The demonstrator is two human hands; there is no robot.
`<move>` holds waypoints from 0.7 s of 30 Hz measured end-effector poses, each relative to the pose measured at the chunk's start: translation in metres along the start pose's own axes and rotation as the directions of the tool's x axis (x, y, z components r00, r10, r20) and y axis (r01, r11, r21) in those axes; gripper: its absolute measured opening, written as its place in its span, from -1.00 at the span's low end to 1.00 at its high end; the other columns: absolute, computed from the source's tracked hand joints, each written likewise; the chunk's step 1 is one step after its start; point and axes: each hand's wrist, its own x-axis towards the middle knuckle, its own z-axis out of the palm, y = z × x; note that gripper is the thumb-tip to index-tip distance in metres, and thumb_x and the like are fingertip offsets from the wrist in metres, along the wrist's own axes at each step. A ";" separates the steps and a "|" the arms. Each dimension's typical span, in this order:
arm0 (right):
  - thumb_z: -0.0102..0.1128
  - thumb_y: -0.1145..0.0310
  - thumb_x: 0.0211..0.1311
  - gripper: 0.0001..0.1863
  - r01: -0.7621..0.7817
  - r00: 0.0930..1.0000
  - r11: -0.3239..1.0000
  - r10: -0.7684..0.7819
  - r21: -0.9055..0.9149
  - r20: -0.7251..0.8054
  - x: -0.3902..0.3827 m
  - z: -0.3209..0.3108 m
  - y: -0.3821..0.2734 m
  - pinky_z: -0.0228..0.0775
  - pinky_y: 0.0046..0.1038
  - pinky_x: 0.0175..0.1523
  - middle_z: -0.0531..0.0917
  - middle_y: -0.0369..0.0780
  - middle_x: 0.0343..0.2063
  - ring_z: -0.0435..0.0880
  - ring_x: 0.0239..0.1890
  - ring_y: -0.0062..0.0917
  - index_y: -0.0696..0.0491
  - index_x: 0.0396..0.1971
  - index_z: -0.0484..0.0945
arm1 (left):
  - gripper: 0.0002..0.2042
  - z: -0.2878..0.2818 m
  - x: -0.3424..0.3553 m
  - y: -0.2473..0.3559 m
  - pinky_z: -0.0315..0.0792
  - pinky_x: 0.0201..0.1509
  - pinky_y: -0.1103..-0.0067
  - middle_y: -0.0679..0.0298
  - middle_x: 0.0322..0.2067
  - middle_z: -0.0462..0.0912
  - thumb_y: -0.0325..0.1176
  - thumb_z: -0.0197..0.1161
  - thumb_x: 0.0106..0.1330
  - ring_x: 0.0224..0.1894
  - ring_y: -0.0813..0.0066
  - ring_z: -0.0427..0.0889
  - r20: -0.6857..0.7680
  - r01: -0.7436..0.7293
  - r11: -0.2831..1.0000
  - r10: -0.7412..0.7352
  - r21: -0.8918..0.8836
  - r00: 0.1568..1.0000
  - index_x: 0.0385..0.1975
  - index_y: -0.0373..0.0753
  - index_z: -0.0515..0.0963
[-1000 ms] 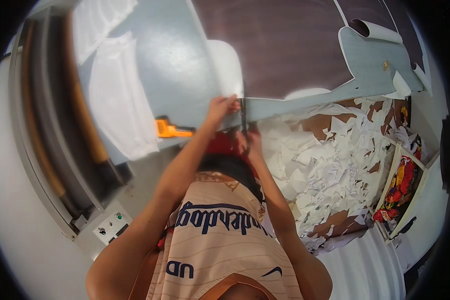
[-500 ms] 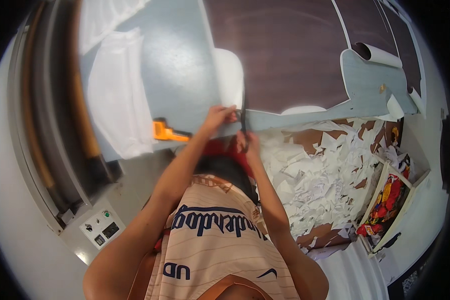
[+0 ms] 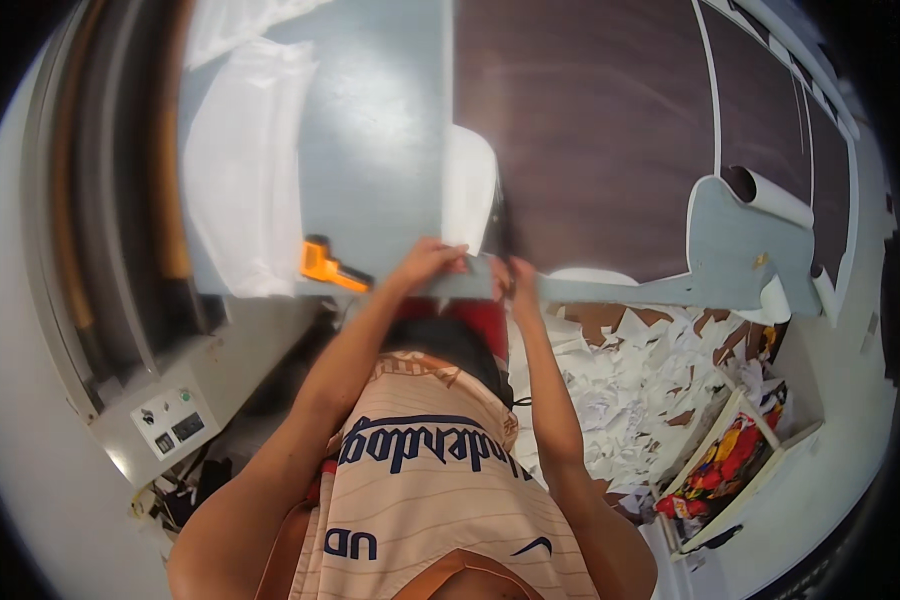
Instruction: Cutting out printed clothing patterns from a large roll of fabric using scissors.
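A large dark brown sheet (image 3: 600, 150) with white margins lies on the blue-grey table (image 3: 370, 130). At its lower left corner is a white curved margin (image 3: 470, 180). My left hand (image 3: 432, 262) has its fingers closed at the lower end of this margin, apparently pinching the sheet's edge. My right hand (image 3: 512, 282), a little blurred, grips dark scissors (image 3: 501, 215). Their blades point away from me along the border between white and brown. An orange and black handheld tool (image 3: 328, 265) rests on the table, left of my left hand.
White cloth-like sheets (image 3: 245, 170) lie at the left. A rolled-up sheet end (image 3: 778, 200) curls at the right. Below the table edge, paper scraps (image 3: 610, 380) fill the lower right, beside an open-sided box of colourful packets (image 3: 720, 460). A machine with a control panel (image 3: 173, 420) stands left.
My right hand has moved forward with the scissors, from below the table edge up to the sheet. My left hand stays at the margin's lower end. The view has shifted slightly.
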 end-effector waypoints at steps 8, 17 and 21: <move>-0.11 -0.09 0.43 -0.43 -0.071 0.994 0.940 0.096 -0.333 0.058 0.029 -0.048 -0.067 0.19 -0.56 -0.51 0.66 -0.36 -0.53 0.40 -0.64 -0.70 0.11 -0.30 0.70 | -0.67 -0.004 0.005 -0.011 0.53 -0.20 0.63 0.23 -0.43 0.73 -0.14 0.40 0.30 -0.37 0.56 0.66 -0.028 0.002 0.998 -0.004 -0.067 1.000 -0.36 -0.36 0.69; 0.47 0.25 0.18 -0.79 -0.049 0.962 0.763 0.209 -0.644 0.174 0.065 -0.084 -0.150 0.10 -0.59 -0.62 0.51 -0.41 -0.72 0.40 -0.71 -0.75 0.08 -0.42 0.70 | -0.79 -0.002 0.004 -0.010 0.68 -0.13 0.58 0.25 -0.47 0.71 -0.29 0.38 0.35 -0.36 0.49 0.74 -0.030 -0.014 0.987 0.009 -0.158 1.000 -0.38 -0.35 0.67; 0.50 0.20 0.16 -0.69 0.009 0.951 0.709 0.212 -0.705 0.225 0.086 -0.093 -0.178 0.08 -0.61 -0.67 0.43 -0.43 -0.78 0.33 -0.78 -0.78 0.08 -0.57 0.62 | -0.78 -0.002 0.004 -0.011 0.68 -0.13 0.57 0.23 -0.47 0.72 -0.29 0.38 0.35 -0.37 0.48 0.74 -0.073 0.013 0.993 -0.021 -0.117 0.997 -0.37 -0.36 0.67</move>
